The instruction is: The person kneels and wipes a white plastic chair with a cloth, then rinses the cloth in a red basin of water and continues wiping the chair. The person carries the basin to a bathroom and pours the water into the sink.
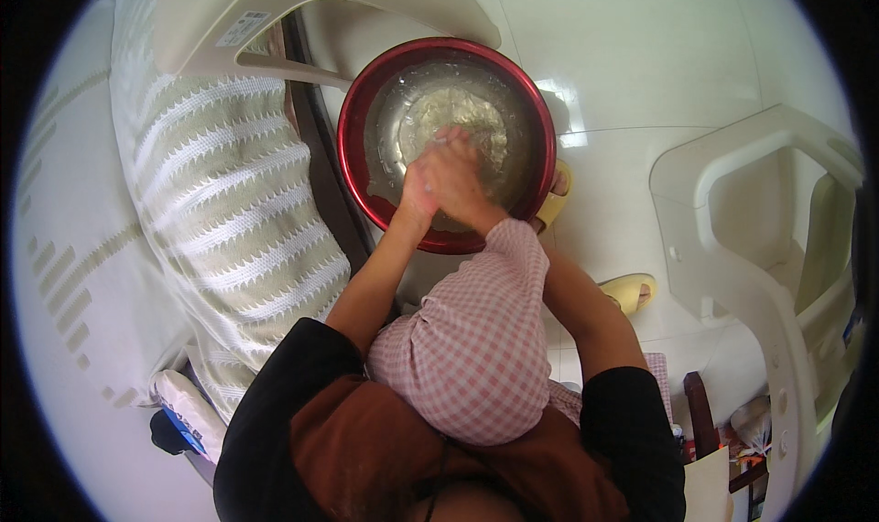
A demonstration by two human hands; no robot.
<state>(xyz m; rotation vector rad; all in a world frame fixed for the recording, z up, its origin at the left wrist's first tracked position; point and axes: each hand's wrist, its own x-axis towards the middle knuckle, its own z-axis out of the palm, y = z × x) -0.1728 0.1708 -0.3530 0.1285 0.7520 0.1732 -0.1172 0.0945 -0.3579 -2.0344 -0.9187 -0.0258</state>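
Observation:
My left hand (420, 182) and my right hand (454, 173) are pressed together over a red-rimmed metal basin (346, 148). The right lies partly across the left, and motion blurs both. Small white specks, possibly foam, show on the skin. Whether anything is between the palms is hidden. Rippled clear water (453, 106) covers the basin's bottom, just beyond my fingertips. A raised leg in pink gingham trousers (474, 343) comes between my arms and hides part of the right forearm.
Left of the basin is a striped cover (233, 199) over furniture. A beige plastic chair (206, 24) reaches the basin's far side. Feet in yellow slippers (553, 206) rest on the tiled floor (638, 75). Another pale plastic chair (693, 227) is at right.

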